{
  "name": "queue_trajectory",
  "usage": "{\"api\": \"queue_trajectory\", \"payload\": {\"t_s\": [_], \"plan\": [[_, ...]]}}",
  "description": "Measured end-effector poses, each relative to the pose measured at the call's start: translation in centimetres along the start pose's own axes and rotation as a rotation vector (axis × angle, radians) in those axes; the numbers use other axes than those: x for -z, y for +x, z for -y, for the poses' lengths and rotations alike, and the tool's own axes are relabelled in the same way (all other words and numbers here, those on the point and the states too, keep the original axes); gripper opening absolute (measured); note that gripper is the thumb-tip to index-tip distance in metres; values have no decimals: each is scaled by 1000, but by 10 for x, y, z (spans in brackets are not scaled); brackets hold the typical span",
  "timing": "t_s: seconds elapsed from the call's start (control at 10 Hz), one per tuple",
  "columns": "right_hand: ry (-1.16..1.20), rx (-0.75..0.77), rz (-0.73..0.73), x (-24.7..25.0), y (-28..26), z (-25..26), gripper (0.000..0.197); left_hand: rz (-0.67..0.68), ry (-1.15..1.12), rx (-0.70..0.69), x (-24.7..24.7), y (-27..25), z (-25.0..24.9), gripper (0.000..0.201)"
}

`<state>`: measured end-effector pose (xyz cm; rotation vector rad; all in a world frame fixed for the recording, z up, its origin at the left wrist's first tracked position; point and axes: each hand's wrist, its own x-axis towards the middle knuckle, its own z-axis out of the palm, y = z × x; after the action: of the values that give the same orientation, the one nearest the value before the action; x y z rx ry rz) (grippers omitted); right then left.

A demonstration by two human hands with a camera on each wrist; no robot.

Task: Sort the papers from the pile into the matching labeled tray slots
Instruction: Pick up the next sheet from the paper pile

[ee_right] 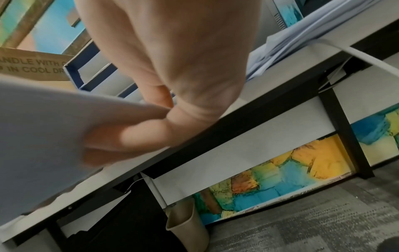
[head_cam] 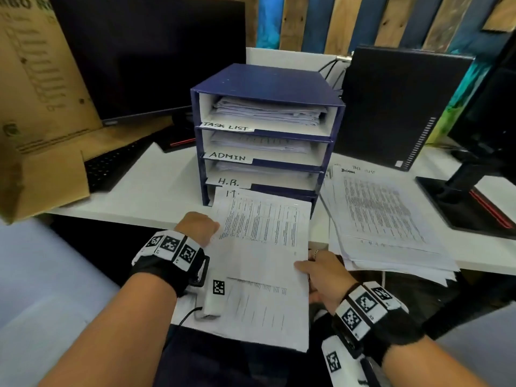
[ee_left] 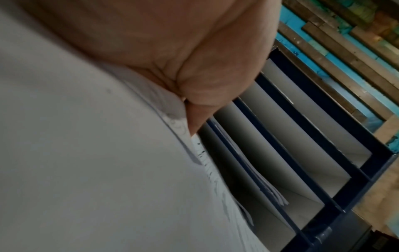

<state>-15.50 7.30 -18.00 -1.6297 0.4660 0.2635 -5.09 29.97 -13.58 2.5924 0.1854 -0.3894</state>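
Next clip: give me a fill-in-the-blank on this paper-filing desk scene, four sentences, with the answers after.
1. The top label on the blue organizer reads ____.
2. The label directly below that one reads ____.
3. The left hand and right hand both grip the sheaf of papers; the ring is on the ____ one.
4. The loose paper pile lies on the desk, on the person's ____ of the organizer.

Missing words: TASK LIST; ADMIN; right; right.

Our forearms stretch forward, side by side. Our left hand farther, grips papers at left edge. Our right hand nearer, thumb on top, fingers curled beneath right edge.
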Motion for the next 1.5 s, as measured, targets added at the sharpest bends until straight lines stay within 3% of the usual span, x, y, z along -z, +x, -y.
{"api": "queue_trajectory", "payload": {"t_s": [0.2, 0.3, 0.4, 0.5, 0.6, 0.7, 0.8, 1.0, 1.1, 1.2, 1.3, 1.4, 1.5], "plan": [[-38, -31, -1, 0, 2, 9, 21, 51, -149, 77, -2, 9, 13, 37], [7, 1, 15, -1, 2, 13, 20, -57, -754, 143, 3, 21, 19, 22], [16, -7, 34, -5, 2, 13, 21, -105, -626, 7, 9, 29, 12, 17], [15, 31, -59, -8, 13, 18, 17, -156, -588, -7, 11, 41, 1, 29], [6, 63, -163, -8, 33, 32, 14, -112, -586, 49, 15, 44, -6, 30], [1, 74, -262, -6, 63, 45, 26, 22, -601, 128, 22, 37, -2, 27], [61, 82, -332, -5, 97, 51, 12, 205, -800, 153, 21, 23, 5, 16], [131, -92, -280, -14, 67, 76, 9, -148, -948, 77, 3, 53, -4, 11], [220, -77, -305, -10, 71, 71, 23, -259, -945, 96, -6, 66, -9, 20], [431, -56, -361, -17, 79, 77, 21, -206, -962, 69, -7, 71, -22, 45], [541, -17, -374, -29, 83, 80, 13, -18, -422, 36, -9, 70, -28, 51], [586, 26, -304, -36, 82, 80, 6, 102, -837, 144, -15, 68, -39, 51], [604, 61, -240, -33, 81, 77, 15, -59, -1606, 163, -26, 74, -40, 27]]}}
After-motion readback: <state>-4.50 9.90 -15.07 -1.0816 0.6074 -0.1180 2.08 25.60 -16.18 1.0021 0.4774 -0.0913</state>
